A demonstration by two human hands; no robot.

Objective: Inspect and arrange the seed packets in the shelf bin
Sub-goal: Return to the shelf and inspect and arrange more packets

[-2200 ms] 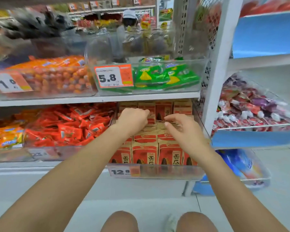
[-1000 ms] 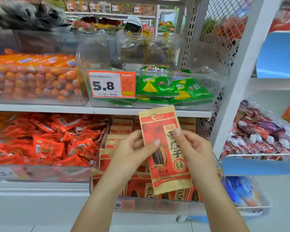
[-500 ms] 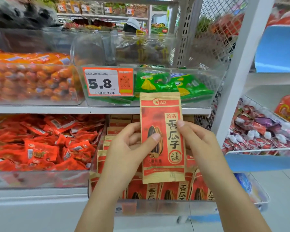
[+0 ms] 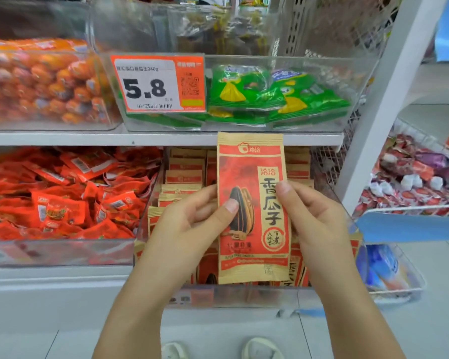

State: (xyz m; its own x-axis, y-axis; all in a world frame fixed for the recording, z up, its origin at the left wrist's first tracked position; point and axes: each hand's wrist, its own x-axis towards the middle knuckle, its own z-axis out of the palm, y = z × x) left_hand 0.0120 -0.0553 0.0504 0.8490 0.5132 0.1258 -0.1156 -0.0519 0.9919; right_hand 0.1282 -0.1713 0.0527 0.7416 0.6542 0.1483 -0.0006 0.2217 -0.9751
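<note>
While both hands hold one seed packet (image 4: pixel 252 203) upright before the shelf, the head view shows the inspection step under way: the left hand (image 4: pixel 192 224) pinches the packet's left edge, thumb on the printed front and fingers behind, and the right hand (image 4: pixel 314 218) pinches the right edge the same way. The packet is lifted clear, in front of and above the shelf bin (image 4: pixel 244 295), a clear container on the lower shelf where the other seed packets (image 4: pixel 184 177) stand in rows. To do this well, I would keep the grip light at the edges so the print stays uncovered, check seams and corners, perhaps turn it to see the back, then slide it upright into a row, face forward. A price tag (image 4: pixel 157 84) fronts the bin of green packets (image 4: pixel 275 94) above; red snack packs (image 4: pixel 62 195) fill the neighbouring bin.
</note>
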